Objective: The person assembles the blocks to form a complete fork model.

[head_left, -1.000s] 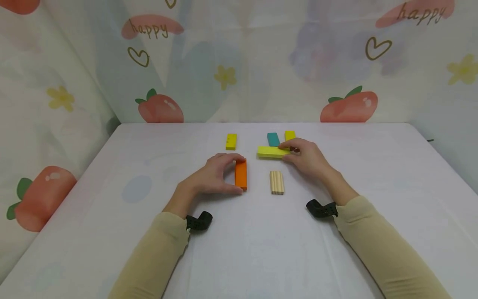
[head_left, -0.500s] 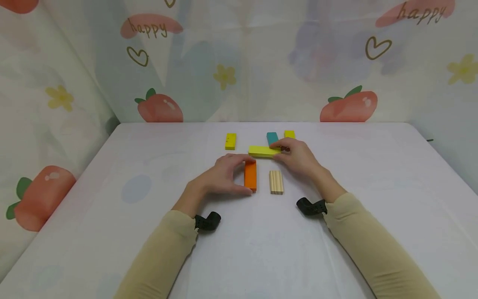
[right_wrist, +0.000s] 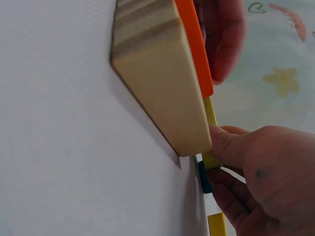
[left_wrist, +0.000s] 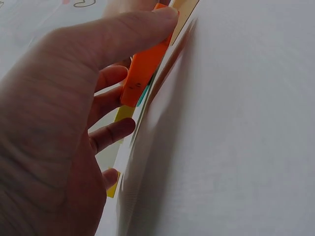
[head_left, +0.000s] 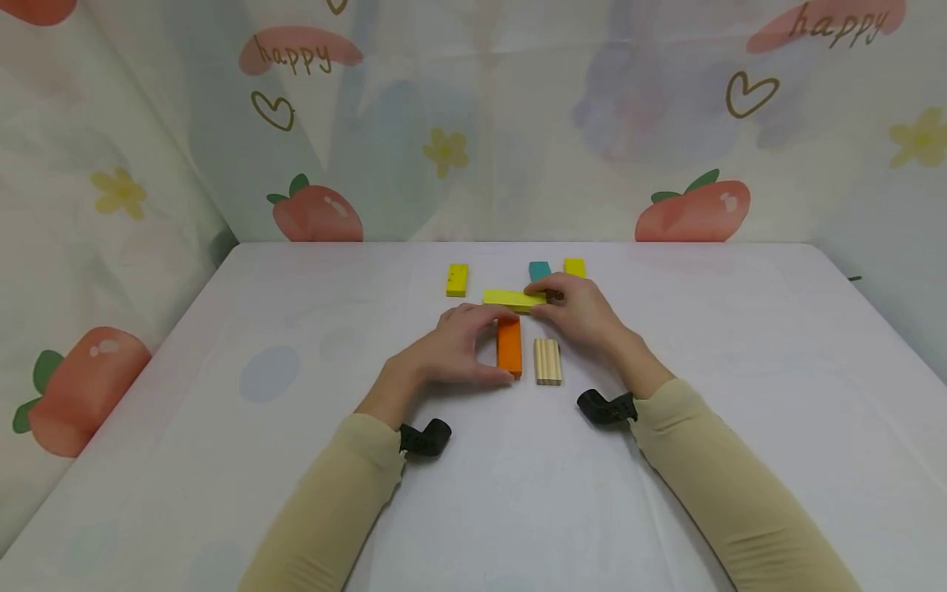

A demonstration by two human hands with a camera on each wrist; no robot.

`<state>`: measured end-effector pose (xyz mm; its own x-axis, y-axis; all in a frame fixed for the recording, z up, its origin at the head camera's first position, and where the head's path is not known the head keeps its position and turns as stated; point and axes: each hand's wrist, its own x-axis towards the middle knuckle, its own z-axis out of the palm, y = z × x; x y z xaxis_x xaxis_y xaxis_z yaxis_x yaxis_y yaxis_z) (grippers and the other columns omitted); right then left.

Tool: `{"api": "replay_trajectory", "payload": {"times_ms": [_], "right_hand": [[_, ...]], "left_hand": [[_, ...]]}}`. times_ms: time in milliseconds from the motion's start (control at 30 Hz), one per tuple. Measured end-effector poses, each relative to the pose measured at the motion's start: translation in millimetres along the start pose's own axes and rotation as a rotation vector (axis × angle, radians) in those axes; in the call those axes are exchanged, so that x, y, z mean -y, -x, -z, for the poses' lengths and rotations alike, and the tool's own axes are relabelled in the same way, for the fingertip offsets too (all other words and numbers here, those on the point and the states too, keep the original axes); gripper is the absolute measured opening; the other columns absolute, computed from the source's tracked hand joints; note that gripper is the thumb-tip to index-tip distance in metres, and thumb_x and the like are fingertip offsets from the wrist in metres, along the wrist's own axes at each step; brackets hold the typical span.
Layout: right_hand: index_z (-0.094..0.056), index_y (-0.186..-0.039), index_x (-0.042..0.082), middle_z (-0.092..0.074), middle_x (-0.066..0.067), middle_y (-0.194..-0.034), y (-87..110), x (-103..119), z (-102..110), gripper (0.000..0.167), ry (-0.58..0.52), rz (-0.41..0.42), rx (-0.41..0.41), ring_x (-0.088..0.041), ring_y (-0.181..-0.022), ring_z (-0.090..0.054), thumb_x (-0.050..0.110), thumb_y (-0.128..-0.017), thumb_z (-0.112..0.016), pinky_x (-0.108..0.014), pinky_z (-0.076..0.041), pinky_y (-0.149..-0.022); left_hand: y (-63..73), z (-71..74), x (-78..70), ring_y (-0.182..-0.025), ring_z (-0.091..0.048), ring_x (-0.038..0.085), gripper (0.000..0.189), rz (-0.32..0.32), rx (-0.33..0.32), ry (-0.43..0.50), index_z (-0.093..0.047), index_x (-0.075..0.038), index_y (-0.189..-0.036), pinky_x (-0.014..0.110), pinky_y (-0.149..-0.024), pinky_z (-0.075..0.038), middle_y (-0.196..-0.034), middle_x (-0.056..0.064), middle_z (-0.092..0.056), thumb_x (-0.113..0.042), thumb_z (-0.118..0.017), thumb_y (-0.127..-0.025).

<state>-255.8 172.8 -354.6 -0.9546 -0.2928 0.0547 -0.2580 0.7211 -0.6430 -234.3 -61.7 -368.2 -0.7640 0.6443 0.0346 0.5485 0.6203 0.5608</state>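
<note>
My left hand (head_left: pixel 460 345) pinches an orange block (head_left: pixel 509 349) by its two ends, thumb at the near end and forefinger at the far one. In the left wrist view that orange block (left_wrist: pixel 146 71) shows small dark marks on its end. My right hand (head_left: pixel 580 311) pinches the right end of a yellow-green block (head_left: pixel 510 300), which lies crosswise just behind the orange one. Just right of the orange block lies a plain striped wooden block (head_left: pixel 547 362), untouched. It looms large in the right wrist view, hiding part of the yellow-green block.
A teal block (head_left: pixel 539 270) lies behind my right hand, partly covered by it. Beside it is a yellow block (head_left: pixel 575 268). Another yellow block (head_left: pixel 457 280) lies farther left. A patterned cloth (head_left: pixel 488 123) hangs behind the white table (head_left: pixel 518 493).
My left hand has moved right with the orange block, closer to the wooden block. My right hand has moved left with the yellow-green block, which is now behind the orange one.
</note>
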Motion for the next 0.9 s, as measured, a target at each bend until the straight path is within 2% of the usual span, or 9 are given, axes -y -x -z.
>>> {"api": "replay_trajectory", "payload": {"times_ms": [600, 733, 900], "right_hand": [[-0.066, -0.132, 0.004, -0.063, -0.016, -0.135, -7.0, -2.8, -6.7, 0.033, 0.000, 0.001, 0.020, -0.033, -0.125, -0.056, 0.009, -0.099, -0.068, -0.049, -0.043, -0.112], [-0.066, -0.132, 0.003, -0.063, -0.016, -0.135, -7.2, -3.1, -7.7, 0.034, 0.002, 0.002, 0.025, -0.033, -0.121, -0.057, 0.010, -0.099, -0.068, -0.049, -0.044, -0.110], [-0.066, -0.132, 0.005, -0.063, -0.015, -0.132, -7.2, -3.6, -7.0, 0.035, 0.018, -0.006, 0.022, -0.032, -0.112, -0.055, 0.012, -0.099, -0.068, -0.048, -0.047, -0.106]], "left_hand": [[-5.1, -5.9, -2.0, -0.143, -0.035, 0.023, 0.075, 0.036, 0.004, -0.010, -0.051, -0.021, -0.148, 0.047, -0.124, -0.014, -0.150, -0.007, -0.052, -0.044, -0.081, -0.083], [-4.8, -6.9, -2.6, -0.145, -0.032, 0.024, 0.076, 0.057, 0.019, -0.028, -0.049, -0.021, -0.150, 0.048, -0.124, -0.013, -0.152, -0.006, -0.050, -0.044, -0.081, -0.084], [-5.3, -6.9, -2.8, -0.147, -0.031, 0.023, 0.076, 0.046, 0.017, -0.046, -0.049, -0.022, -0.150, 0.049, -0.124, -0.013, -0.155, -0.006, -0.046, -0.046, -0.080, -0.084]]}}
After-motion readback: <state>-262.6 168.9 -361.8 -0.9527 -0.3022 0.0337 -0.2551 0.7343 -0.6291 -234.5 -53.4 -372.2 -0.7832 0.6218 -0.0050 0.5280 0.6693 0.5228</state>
